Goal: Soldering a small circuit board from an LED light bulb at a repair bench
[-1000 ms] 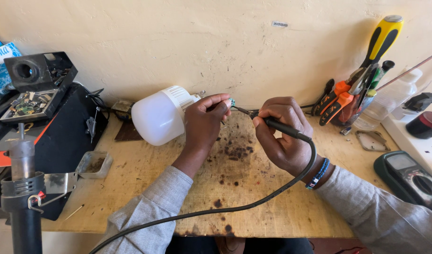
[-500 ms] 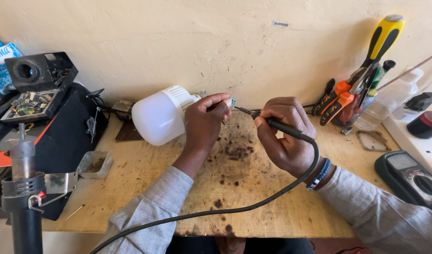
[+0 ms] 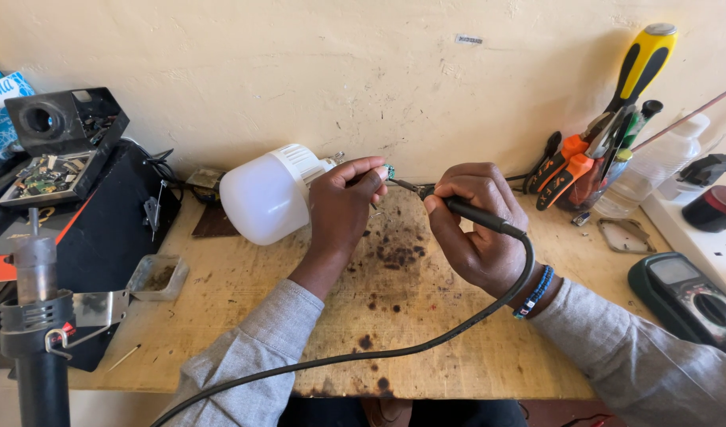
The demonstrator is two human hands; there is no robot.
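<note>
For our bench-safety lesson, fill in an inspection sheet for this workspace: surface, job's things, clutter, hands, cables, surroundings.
Surface: wooden bench, burn-marked.
Job's things: white bulb lying on its side; small green part at its base; soldering iron, tip at that part.
Clutter: screwdrivers and pliers, multimeter, small metal tray.
Hands: left hand pinches the part; right hand has its grip on the iron.
Cables: black cord crosses the bench.
Surroundings: scuffed cream wall.

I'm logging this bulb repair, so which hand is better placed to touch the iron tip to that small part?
Probably the right hand: it grips the soldering iron, its tip aimed at the small green part pinched by the left hand, beside the white bulb.
</note>
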